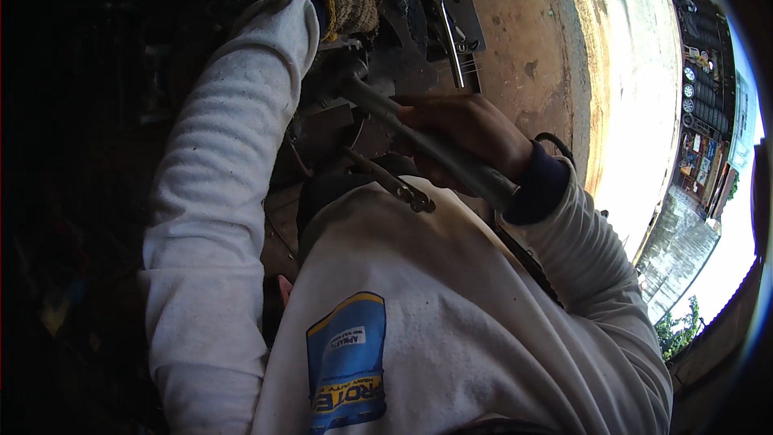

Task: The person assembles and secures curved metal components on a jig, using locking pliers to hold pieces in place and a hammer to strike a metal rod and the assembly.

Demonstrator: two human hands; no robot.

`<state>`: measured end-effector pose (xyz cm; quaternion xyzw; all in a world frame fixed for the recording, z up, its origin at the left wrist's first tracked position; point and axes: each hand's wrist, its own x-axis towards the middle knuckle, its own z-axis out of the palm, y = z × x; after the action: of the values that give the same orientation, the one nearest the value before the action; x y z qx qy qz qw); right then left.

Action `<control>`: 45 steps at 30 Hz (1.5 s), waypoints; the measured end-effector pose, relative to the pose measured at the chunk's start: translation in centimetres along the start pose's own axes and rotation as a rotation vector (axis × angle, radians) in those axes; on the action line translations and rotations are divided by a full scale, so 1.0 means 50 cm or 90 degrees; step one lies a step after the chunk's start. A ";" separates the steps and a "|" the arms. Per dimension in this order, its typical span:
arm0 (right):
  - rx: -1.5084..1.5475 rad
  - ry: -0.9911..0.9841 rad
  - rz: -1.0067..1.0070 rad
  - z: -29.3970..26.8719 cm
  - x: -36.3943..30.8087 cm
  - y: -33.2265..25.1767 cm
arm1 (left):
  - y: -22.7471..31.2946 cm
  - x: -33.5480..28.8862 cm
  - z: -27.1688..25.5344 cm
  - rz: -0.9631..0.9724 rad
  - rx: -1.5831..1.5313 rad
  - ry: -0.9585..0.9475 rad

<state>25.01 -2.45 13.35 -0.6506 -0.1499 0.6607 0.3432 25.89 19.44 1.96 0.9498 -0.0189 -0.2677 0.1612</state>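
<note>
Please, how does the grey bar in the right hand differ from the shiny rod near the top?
The grey bar is thicker and dull; the shiny rod is slim and bright. The bar sits in the right hand, while no hand touches the rod. Both are long and straight.

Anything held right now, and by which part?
The right hand grips a grey hammer-like tool partway along its handle. Gloved left hand: cannot be told.

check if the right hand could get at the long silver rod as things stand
Probably yes: the right hand sits close to the long silver rod, with nothing apparent between them, though its grip on the grey handle would likely need loosening.
</note>
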 end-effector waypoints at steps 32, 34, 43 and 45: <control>0.211 0.212 0.043 -0.016 -0.005 0.044 | 0.003 0.023 0.014 0.021 0.019 -0.008; 0.320 0.247 0.063 -0.037 -0.015 0.037 | -0.002 0.031 0.016 0.026 0.033 0.003; -0.022 0.016 -0.128 -0.019 -0.002 0.037 | -0.004 0.012 0.012 0.014 0.013 -0.004; 0.021 0.067 -0.089 -0.016 -0.009 0.028 | -0.001 -0.007 0.002 0.014 0.013 -0.003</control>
<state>25.39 -3.94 12.72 -0.6667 -0.1661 0.6022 0.4065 25.53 19.51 2.03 0.9505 -0.0323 -0.2679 0.1541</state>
